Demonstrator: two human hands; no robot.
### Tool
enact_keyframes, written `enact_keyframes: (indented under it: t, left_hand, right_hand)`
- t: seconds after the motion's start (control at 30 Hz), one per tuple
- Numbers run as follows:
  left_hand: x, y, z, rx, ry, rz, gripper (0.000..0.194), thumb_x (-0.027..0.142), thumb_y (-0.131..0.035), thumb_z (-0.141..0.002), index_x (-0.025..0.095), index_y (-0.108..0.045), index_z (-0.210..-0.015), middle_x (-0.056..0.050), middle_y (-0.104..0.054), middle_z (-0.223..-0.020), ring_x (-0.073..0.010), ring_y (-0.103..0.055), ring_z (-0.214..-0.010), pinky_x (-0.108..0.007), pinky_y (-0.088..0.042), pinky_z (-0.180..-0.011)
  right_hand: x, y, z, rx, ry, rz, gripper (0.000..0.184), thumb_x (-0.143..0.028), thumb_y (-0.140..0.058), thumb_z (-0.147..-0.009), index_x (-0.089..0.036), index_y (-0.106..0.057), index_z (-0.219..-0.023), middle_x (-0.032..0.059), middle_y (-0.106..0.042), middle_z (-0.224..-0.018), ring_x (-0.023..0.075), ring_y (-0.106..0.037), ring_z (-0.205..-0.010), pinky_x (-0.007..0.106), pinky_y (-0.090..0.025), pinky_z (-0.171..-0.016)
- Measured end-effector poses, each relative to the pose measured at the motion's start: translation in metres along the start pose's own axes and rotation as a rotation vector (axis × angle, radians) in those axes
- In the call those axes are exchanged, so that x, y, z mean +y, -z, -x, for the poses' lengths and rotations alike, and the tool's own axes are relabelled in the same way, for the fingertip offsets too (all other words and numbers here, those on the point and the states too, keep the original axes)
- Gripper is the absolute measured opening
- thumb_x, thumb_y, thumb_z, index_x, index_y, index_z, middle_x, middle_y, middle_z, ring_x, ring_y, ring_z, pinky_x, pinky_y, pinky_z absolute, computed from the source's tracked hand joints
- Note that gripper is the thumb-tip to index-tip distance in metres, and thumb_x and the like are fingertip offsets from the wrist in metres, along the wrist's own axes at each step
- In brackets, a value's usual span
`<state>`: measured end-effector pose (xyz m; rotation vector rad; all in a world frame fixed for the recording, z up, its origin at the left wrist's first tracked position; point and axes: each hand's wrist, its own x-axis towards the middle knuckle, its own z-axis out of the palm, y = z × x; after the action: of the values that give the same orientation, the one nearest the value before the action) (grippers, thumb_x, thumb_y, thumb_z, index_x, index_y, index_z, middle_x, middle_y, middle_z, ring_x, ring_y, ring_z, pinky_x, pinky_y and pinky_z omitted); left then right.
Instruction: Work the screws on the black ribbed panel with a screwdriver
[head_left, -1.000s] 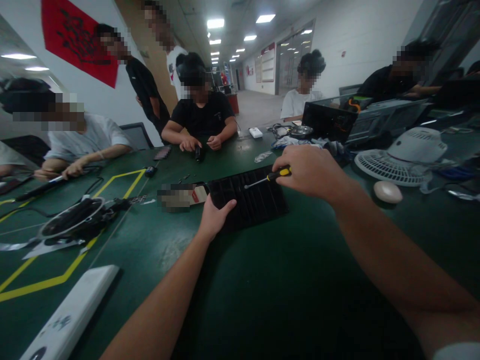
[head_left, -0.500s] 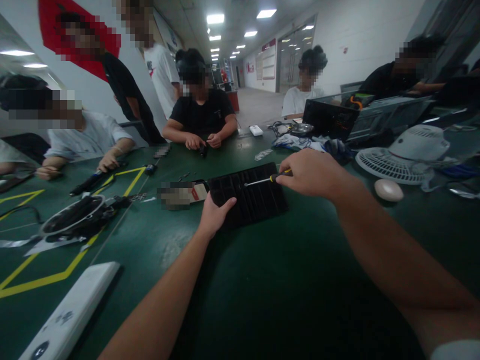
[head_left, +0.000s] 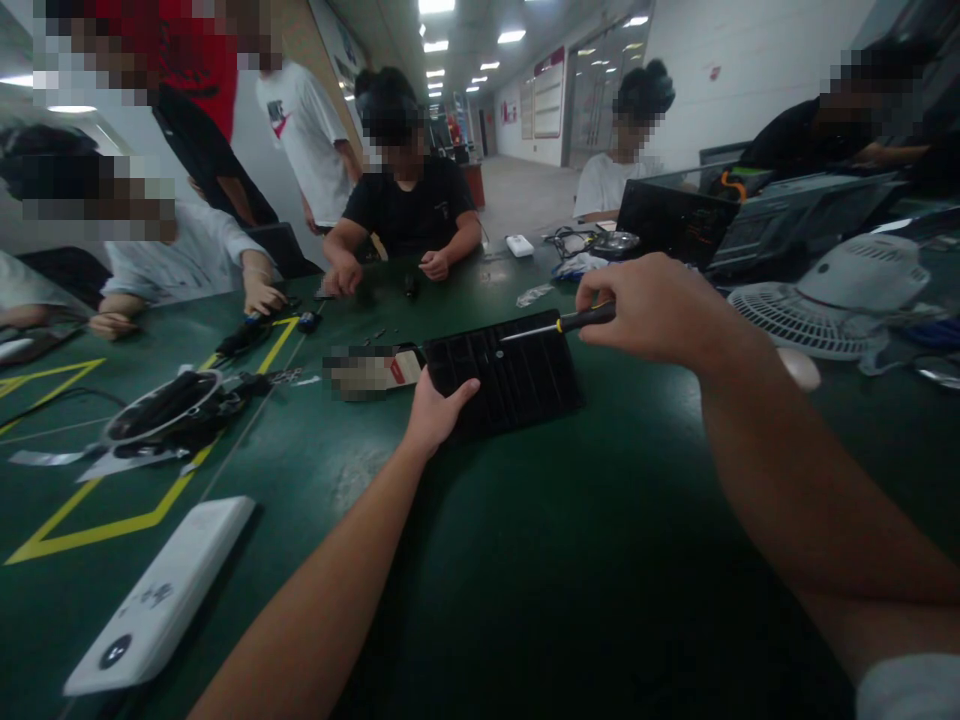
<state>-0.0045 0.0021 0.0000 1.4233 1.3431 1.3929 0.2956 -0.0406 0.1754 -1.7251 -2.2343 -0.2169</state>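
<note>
My left hand (head_left: 441, 402) grips the near left edge of a flat black ribbed panel (head_left: 536, 385), its thumb lying on top. The panel rests on the green table or just above it; I cannot tell which. In my right hand (head_left: 649, 315) is a screwdriver (head_left: 577, 319) with a black and yellow handle. Its metal shaft points left over the panel, and the tip is close to a small shiny round spot (head_left: 499, 353), perhaps a screw. Whether the tip touches the panel is unclear. A small box (head_left: 375, 372) with a red mark lies left of the panel.
A long white device (head_left: 165, 590) lies at the front left. Beyond it are a cable-filled ring (head_left: 161, 410) and yellow tape (head_left: 112, 535). A white fan (head_left: 840, 295) and a black computer case (head_left: 675, 222) stand at right. Several people are around the table.
My right hand has risen, so the screwdriver slants down more steeply toward the panel, and a shiny round spot shows beside its tip. My left hand keeps its hold. The camera view has shifted slightly.
</note>
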Motion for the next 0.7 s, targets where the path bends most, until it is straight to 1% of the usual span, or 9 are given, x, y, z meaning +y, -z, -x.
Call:
enact_keyframes:
  t: [0.07,0.17,0.37,0.53,0.7]
  left_hand:
    - [-0.001,0.000,-0.001,0.001,0.001,0.003,0.055,0.026,-0.097,-0.078,0.021,-0.070,-0.126,-0.012,-0.082,-0.129,-0.0349,-0.077,-0.127,-0.061,-0.055,-0.123]
    - [-0.003,0.001,-0.001,0.000,0.000,0.010,0.057,0.028,-0.097,-0.078,0.021,-0.070,-0.127,-0.012,-0.081,-0.129,-0.0348,-0.077,-0.128,-0.061,-0.054,-0.123]
    - [-0.004,0.002,-0.002,-0.004,0.006,0.008,0.056,0.028,-0.097,-0.078,0.022,-0.070,-0.127,-0.012,-0.081,-0.131,-0.0350,-0.076,-0.129,-0.060,-0.054,-0.123]
    - [-0.002,0.001,-0.001,-0.007,0.006,0.008,0.055,0.027,-0.096,-0.079,0.022,-0.070,-0.127,-0.012,-0.081,-0.130,-0.0348,-0.077,-0.128,-0.061,-0.055,-0.123]
    - [-0.003,0.000,0.000,-0.005,0.009,0.026,0.055,0.027,-0.096,-0.080,0.022,-0.069,-0.128,-0.012,-0.081,-0.130,-0.0338,-0.078,-0.127,-0.061,-0.057,-0.121]
  right_hand:
    - [-0.003,0.002,0.001,0.001,-0.013,0.002,0.022,-0.035,-0.077,-0.088,-0.025,-0.088,-0.105,0.0102,-0.084,-0.103,0.0333,-0.075,-0.099,0.042,-0.050,-0.079]
    - [-0.006,0.000,0.001,0.010,0.004,0.000,0.025,-0.041,-0.075,-0.090,-0.025,-0.090,-0.103,0.0104,-0.085,-0.102,0.0337,-0.075,-0.101,0.042,-0.050,-0.080]
    - [-0.004,-0.006,0.000,0.041,0.042,0.005,0.028,-0.043,-0.072,-0.091,-0.026,-0.091,-0.103,0.0108,-0.085,-0.098,0.0325,-0.075,-0.094,0.040,-0.050,-0.076]
    - [-0.008,-0.008,0.000,0.018,0.055,0.004,0.033,-0.045,-0.071,-0.092,-0.024,-0.092,-0.106,0.0127,-0.085,-0.100,0.0339,-0.075,-0.095,0.042,-0.051,-0.075]
    - [-0.008,-0.010,-0.001,0.018,0.060,-0.002,0.030,-0.046,-0.073,-0.090,-0.028,-0.092,-0.104,0.0103,-0.085,-0.099,0.0326,-0.075,-0.095,0.040,-0.051,-0.074]
